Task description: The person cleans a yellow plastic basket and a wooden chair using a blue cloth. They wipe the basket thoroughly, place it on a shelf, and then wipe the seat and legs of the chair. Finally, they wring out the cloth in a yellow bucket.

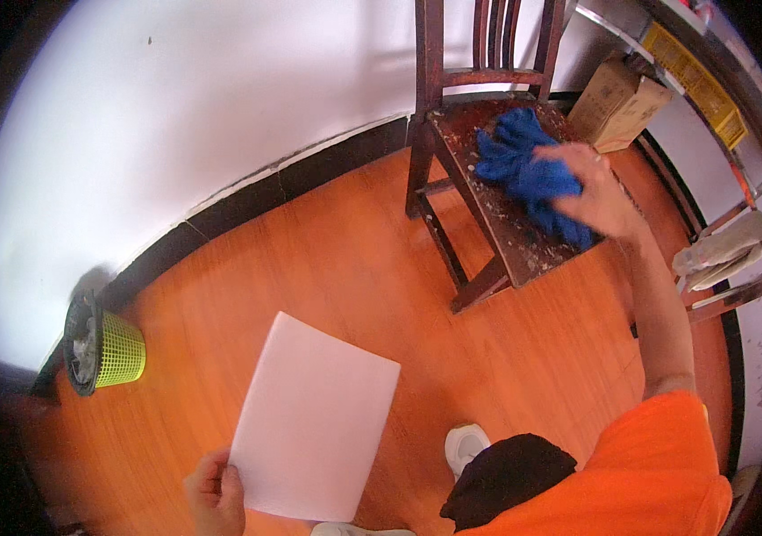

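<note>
My left hand (217, 492) pinches a white rectangular sheet (317, 422) by its lower left edge, thumb on top. Paper or thin foam, I cannot tell which. The sheet is held above the floor and its face looks blank. My right hand (592, 191) reaches out to a crumpled blue cloth (522, 157) on the seat of a dark wooden chair (471, 144). Thumb and fingers are apart at a raised fold of the cloth. Motion blurs this hand, so whether it grips the cloth or only touches it is unclear. Pale specks cover the worn seat.
A yellow-green mesh wastebasket (120, 348) with a dark liner stands by the white wall (220, 100). Behind the chair are a cardboard box (619, 104) and a yellow plastic crate (692, 80). A beige cloth (723, 248) hangs over a wooden rail at right. The floor (327, 261) is orange-brown.
</note>
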Available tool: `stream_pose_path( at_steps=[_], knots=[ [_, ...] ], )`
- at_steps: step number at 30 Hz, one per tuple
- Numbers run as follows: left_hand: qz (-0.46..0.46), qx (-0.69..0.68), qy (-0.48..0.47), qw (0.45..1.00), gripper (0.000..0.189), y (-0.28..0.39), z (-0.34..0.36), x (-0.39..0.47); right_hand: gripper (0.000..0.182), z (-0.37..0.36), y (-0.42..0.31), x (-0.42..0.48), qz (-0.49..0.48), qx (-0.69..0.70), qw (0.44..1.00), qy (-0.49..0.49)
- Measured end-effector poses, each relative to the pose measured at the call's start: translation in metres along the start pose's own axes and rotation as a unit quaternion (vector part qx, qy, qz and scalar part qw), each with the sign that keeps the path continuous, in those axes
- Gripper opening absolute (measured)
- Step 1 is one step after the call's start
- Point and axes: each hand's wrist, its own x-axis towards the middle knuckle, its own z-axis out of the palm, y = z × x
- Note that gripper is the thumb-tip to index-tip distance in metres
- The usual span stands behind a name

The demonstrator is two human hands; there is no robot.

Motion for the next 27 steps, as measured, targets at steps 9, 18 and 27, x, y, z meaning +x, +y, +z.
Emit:
stream_pose_path(
  at_steps=[9, 18, 27],
  knots=[
    [0.020, -0.112, 0.035, 0.993, 0.024, 0.033, 0.001, 0.008, 0.054, 0.026, -0.009, 0.027, 0.083, -0.019, 0.995, 0.049],
    [0.150, -0.319, -0.118, 0.928, 0.032, 0.172, 0.145, 0.136, 0.061, -0.021, -0.074, -0.095, -0.034, 0.089, 0.995, -0.009],
    [0.239, -0.286, -0.214, 0.903, 0.035, 0.230, 0.270, 0.145, 0.053, 0.086, -0.080, -0.216, 0.334, 0.459, 0.812, -0.133]
  ],
)
